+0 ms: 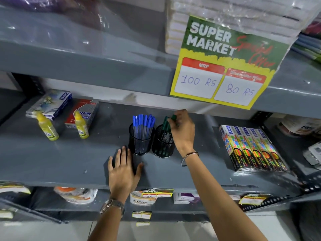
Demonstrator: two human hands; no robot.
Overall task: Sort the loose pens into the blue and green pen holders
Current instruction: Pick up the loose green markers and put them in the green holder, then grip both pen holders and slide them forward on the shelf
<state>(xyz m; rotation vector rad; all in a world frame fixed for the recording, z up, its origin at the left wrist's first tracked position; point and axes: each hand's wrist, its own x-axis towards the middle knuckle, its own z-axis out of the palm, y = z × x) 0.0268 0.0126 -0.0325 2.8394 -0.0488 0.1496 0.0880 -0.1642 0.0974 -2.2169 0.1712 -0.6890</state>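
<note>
While the left hand (123, 173) lies flat on the grey shelf (69, 159), fingers spread and holding nothing, the right hand (183, 131) is over the right mesh holder (162, 147) — fingers pinched on a green pen (173, 117) at the rim. Green pens (165, 126) stand in that holder; blue pens (143, 124) fill the left holder (141, 143) just beside it
</note>
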